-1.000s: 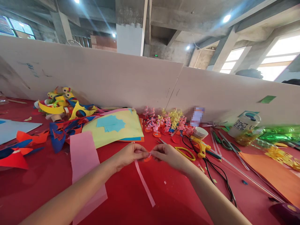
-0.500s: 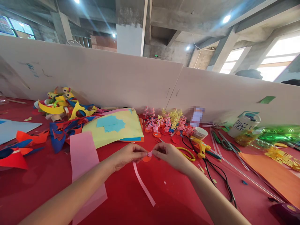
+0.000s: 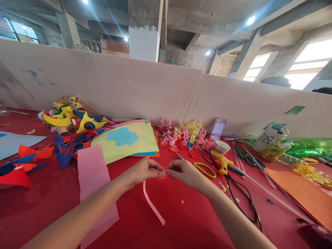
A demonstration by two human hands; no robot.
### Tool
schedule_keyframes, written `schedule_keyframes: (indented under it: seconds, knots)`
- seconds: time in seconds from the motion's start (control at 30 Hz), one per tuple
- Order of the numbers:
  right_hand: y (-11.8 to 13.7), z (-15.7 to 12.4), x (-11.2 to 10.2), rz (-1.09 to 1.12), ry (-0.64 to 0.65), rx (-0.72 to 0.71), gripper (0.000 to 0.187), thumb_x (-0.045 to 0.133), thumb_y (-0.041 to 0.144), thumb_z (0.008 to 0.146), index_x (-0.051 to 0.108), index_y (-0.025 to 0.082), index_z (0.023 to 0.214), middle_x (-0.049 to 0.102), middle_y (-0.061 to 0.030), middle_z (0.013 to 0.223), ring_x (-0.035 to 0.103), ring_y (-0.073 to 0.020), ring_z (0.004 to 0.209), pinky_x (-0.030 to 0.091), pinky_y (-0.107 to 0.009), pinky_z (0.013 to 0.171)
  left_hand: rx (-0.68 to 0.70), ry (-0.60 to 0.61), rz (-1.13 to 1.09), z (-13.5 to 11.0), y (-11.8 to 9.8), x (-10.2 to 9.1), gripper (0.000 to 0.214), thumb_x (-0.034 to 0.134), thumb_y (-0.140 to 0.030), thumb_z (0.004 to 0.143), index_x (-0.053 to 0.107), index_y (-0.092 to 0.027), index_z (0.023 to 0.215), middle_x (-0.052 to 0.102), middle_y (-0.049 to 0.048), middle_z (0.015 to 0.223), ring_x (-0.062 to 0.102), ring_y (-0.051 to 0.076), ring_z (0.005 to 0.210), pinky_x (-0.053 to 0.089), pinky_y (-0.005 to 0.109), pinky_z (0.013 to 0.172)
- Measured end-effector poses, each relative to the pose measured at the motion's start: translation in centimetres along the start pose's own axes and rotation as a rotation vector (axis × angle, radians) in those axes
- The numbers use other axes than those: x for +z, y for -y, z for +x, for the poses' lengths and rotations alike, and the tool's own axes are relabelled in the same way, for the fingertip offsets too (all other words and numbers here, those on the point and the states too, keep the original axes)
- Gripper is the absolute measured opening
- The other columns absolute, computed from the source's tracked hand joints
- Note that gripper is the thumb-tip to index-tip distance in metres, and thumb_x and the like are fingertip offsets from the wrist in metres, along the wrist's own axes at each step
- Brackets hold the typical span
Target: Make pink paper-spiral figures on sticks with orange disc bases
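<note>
My left hand (image 3: pixel 146 172) and my right hand (image 3: pixel 184 173) meet above the red table, thumbs and forefingers pinched together. A narrow pink paper strip (image 3: pixel 151 204) trails from beneath my left hand and curves down to the right. The bit of it between my fingertips is mostly hidden. Behind the fingertips an orange paper disc (image 3: pixel 163 177) peeks out, partly covered. Just right of my right hand lie scissors with yellow handles (image 3: pixel 206 169). A wide pink paper sheet (image 3: pixel 93 164) passes under my left forearm.
Yellow paper sheets (image 3: pixel 129 150) lie behind my left hand. Pink and yellow paper curls (image 3: pixel 184 135) stand at the back. On the right are a yellow glue gun (image 3: pixel 221 162) with its black cord, green-handled scissors (image 3: pixel 250 159) and orange paper (image 3: pixel 303 193). A white partition (image 3: pixel 116 86) closes the back.
My fingertips have drawn together over the pink bit that showed between them. The strip's hanging tail has shifted slightly left, and my right hand has moved a little left.
</note>
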State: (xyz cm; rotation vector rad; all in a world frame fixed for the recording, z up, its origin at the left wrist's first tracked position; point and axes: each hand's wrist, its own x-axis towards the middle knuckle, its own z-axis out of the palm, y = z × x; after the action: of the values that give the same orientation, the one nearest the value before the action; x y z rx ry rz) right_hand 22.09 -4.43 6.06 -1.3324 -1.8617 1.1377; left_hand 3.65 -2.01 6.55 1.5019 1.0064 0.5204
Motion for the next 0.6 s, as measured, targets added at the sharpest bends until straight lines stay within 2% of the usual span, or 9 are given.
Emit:
schedule_keyframes:
  seconds: [0.1,0.37,0.6]
  knots:
    - [-0.07,0.03,0.16,0.015,-0.003,-0.009,0.015,0.056,0.029,0.075,0.06,0.015,0.071,0.055,0.0013,0.061,0.046,-0.0108,0.057,0.034,-0.022,0.053,0.01,0.016,0.032,0.07,0.25,-0.05,0.025,0.072,-0.039,0.061,0.071,-0.016,0.071,0.061,0.0003,0.066,0.048,0.014,0.067,0.033,0.025,0.063]
    - [-0.18,0.17,0.54,0.012,-0.042,-0.033,0.017,0.054,0.031,0.077,0.059,0.016,0.071,0.054,0.0015,0.06,0.046,-0.0108,0.056,0.033,-0.023,0.052,-0.038,0.084,0.012,-0.19,-0.19,-0.39,0.032,0.07,-0.045,0.062,0.069,-0.016,0.075,0.051,-0.0035,0.06,0.033,0.009,0.054,0.023,0.022,0.048]
    - [-0.67,0.56,0.67,0.105,-0.021,-0.043,0.025,0.056,0.04,0.077,0.058,0.016,0.07,0.055,0.0006,0.06,0.049,-0.0114,0.055,0.037,-0.023,0.054,0.05,0.09,-0.023,0.29,0.43,-0.38,0.029,0.069,-0.043,0.066,0.068,-0.014,0.073,0.058,-0.0011,0.064,0.043,0.01,0.058,0.033,0.023,0.057]
